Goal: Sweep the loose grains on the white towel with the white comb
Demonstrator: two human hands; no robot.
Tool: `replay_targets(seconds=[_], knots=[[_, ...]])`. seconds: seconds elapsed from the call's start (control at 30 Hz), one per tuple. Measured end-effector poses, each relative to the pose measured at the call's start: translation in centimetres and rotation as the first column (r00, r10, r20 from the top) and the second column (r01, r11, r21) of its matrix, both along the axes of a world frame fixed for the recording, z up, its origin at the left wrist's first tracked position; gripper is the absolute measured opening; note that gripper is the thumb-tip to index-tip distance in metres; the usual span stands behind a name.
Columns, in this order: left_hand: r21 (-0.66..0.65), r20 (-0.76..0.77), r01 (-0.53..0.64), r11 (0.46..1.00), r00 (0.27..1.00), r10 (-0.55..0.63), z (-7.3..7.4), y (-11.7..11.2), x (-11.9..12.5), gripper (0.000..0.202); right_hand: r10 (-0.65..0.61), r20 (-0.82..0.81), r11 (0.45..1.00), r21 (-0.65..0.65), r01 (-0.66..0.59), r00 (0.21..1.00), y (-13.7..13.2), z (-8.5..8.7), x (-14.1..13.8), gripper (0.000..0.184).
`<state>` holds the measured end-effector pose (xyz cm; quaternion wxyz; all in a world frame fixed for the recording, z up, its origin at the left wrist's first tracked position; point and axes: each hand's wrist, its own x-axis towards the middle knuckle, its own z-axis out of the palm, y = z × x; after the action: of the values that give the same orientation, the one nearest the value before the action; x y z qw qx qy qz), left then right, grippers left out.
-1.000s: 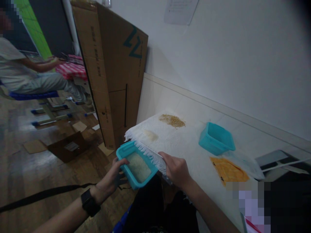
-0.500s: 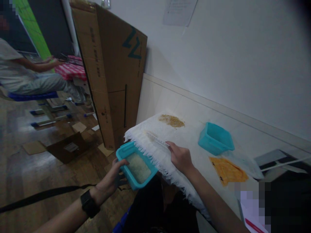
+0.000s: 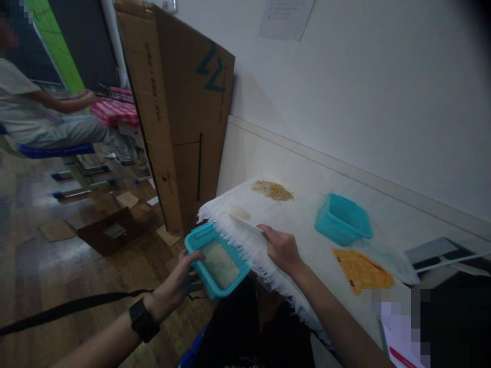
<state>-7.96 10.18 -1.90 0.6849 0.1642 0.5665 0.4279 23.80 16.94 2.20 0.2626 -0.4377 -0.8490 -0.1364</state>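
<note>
My left hand [image 3: 180, 278] grips a teal plastic box [image 3: 210, 290] by its side, thumb over the rim. White rice [image 3: 221, 263] covers the box's bottom. The box is just below the fringed edge of a white cloth [image 3: 295, 220] on the table. Closed around the near end of a clear ruler [image 3: 247, 226] is my right hand [image 3: 284, 251]. The ruler is tilted on edge against the cloth, beside a small patch of rice [image 3: 240, 211]. Farther back on the cloth lies a heap of yellowish grains [image 3: 278, 191].
A second teal box [image 3: 341, 222] stands to the right, beside an orange cloth [image 3: 362, 271] and a clear plastic lid or bag [image 3: 399, 260]. A tall cardboard box [image 3: 180, 117] borders the table's left end. At far left a person [image 3: 34, 107] sits on a blue seat.
The ruler has turned from lying flatter to standing more on edge, and the rice patch behind it shows more. My right hand has shifted slightly left. The left hand keeps its hold.
</note>
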Motion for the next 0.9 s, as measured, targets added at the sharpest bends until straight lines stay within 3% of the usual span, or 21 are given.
replay_targets(seconds=[0.17, 0.33, 0.7, 0.9], knots=[[0.041, -0.04, 0.001, 0.999, 0.999, 0.001, -0.1, -0.1, 0.1, 0.053, 0.043, -0.009, 0.999, 0.009, -0.043, 0.999, -0.7, -0.1, -0.2, 0.052], [0.063, -0.039, 0.01, 0.998, 0.999, -0.008, -0.2, -0.2, 0.1, 0.054, 0.006, -0.006, 1.0, 0.004, -0.006, 1.0, -0.7, 0.4, -0.6, 0.052], [0.075, -0.007, 0.005, 0.997, 1.0, -0.005, -0.3, -0.2, 0.0, 0.064, 0.036, 0.011, 0.999, 0.008, -0.036, 0.999, -1.3, 0.4, -0.7, 0.05], [0.065, 0.019, 0.024, 0.998, 0.999, -0.025, -0.6, 0.0, -0.4, 0.067, 0.052, 0.022, 0.999, -0.002, -0.052, 0.998, -1.2, 0.4, -1.6, 0.059]])
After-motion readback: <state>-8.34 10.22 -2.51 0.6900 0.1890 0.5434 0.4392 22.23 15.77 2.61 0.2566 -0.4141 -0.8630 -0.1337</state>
